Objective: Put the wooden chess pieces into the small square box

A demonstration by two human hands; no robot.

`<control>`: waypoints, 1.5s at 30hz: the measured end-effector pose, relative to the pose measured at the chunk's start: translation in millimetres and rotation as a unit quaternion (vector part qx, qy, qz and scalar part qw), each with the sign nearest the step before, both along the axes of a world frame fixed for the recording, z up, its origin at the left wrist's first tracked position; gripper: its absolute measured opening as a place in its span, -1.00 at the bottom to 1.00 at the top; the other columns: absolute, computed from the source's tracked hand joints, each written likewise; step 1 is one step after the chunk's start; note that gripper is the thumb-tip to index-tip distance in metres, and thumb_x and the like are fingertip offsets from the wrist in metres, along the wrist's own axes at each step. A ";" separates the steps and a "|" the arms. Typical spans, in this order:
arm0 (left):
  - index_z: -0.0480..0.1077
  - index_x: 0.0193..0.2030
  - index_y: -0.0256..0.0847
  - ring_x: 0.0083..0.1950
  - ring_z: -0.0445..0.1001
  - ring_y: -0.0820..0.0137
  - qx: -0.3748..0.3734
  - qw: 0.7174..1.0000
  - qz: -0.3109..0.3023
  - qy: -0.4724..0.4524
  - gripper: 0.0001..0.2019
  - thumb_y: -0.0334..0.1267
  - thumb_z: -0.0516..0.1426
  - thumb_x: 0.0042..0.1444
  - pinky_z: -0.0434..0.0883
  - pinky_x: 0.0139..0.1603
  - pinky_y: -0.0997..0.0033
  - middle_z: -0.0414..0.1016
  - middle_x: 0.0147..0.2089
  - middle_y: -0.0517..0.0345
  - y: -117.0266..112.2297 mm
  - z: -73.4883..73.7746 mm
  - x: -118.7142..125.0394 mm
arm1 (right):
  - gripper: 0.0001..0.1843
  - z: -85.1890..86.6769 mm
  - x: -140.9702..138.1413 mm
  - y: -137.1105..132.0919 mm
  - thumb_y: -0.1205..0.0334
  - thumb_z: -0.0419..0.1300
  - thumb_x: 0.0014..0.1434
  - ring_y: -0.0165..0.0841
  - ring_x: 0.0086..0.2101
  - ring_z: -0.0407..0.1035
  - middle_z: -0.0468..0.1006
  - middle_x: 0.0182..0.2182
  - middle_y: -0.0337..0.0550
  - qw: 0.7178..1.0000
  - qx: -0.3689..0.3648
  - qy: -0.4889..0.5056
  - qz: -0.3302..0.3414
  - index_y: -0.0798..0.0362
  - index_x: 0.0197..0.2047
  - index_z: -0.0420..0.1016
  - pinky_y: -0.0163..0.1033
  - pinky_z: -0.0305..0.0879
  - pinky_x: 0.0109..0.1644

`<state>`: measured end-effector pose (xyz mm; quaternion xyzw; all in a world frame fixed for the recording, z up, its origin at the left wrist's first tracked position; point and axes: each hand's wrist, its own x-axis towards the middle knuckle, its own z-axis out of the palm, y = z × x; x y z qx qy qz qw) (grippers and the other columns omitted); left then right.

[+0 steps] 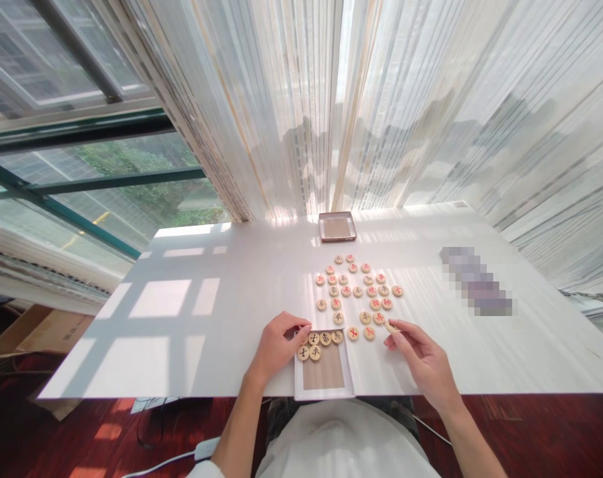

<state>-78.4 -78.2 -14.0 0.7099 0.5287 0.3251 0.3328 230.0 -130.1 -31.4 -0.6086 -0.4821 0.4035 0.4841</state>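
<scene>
Between the thumb and fingers of my right hand [421, 362] is a round wooden Chinese chess piece [392, 326], held just above the tabletop. My left hand [281, 345] is closed at the upper left corner of a shallow white box [350, 375], its thumb and fingertips on the rim. They partly cover one chess piece there. Inside the box, dark-marked pieces [325, 338] fill the top row, with two more [315, 353] below at the left; bare brown bottom shows under them. Beyond the box, several loose pieces [358, 291] with red or dark characters lie spread face up.
A second shallow box part [339, 239] with a brown inside lies at the back of the white table [232, 345]. A blurred-out object [475, 282] lies to the right. Sheer curtains [301, 113] and a window border the far side. The table's front edge is close to my body.
</scene>
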 end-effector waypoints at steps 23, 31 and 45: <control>0.56 -0.22 -0.11 -0.26 0.49 0.38 -0.004 0.999 0.030 -0.023 -0.82 -0.16 0.14 0.29 0.42 -0.23 0.38 0.56 -0.24 0.14 0.8 -2.4 -0.5 | -0.67 -5.0 -3.9 1.4 0.02 0.33 0.17 -0.27 -0.29 0.58 0.64 -0.23 -0.11 0.999 0.036 0.018 -0.001 -0.03 -0.04 0.51 -0.20 0.56 -0.13; 0.53 -0.06 -0.09 -0.06 0.54 0.34 0.002 0.996 -0.053 -0.071 -0.84 -0.21 0.15 0.29 0.47 0.00 0.34 0.57 -0.11 0.12 -14.1 42.2 24.7 | -0.68 14.4 -26.9 -4.8 0.06 0.28 0.24 -0.26 -0.25 0.54 0.65 -0.15 -0.11 0.990 0.072 -0.089 0.081 -0.06 0.04 0.53 -0.12 0.52 -0.04; 0.44 -0.18 -0.18 -0.22 0.61 0.31 -0.167 0.961 -0.019 -0.221 -0.80 -0.12 0.24 0.18 0.50 -0.17 0.39 0.64 -0.27 0.10 -34.3 37.7 63.1 | -0.75 36.0 -63.7 -5.9 0.26 0.26 0.28 -0.24 -0.16 0.52 0.62 -0.08 -0.12 0.965 0.182 -0.067 0.174 -0.12 0.02 0.56 -0.10 0.50 -0.01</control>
